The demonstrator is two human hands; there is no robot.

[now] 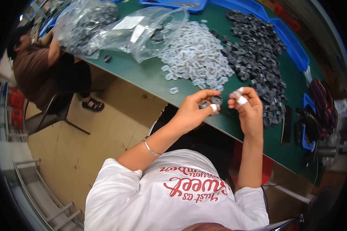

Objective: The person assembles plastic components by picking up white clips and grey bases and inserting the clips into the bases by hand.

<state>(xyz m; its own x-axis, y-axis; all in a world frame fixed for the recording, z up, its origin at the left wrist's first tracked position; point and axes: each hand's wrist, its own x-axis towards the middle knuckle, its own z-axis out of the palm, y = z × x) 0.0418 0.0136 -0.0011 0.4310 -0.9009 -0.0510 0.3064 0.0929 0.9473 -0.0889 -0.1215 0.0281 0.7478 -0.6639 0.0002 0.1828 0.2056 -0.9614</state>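
My left hand (194,109), with white tape on its thumb, is closed on a small dark round plastic part (216,99) over the table's near edge. My right hand (250,109) is raised just to its right, its taped thumb and fingertips pinched around a small pale plastic piece (236,93); the fingers hide most of it. Just beyond my hands a heap of flat pale grey plastic pieces (194,52) spreads over the green table (133,75). To its right lies a large heap of dark round plastic parts (258,54). One pale piece (174,90) sits alone near the edge.
Clear plastic bags (138,36) of dark parts lie at the far left. Blue trays (293,46) line the far right side. A phone (286,125) and dark cloth (323,102) rest at the right. Another person (36,61) sits at the table's left end.
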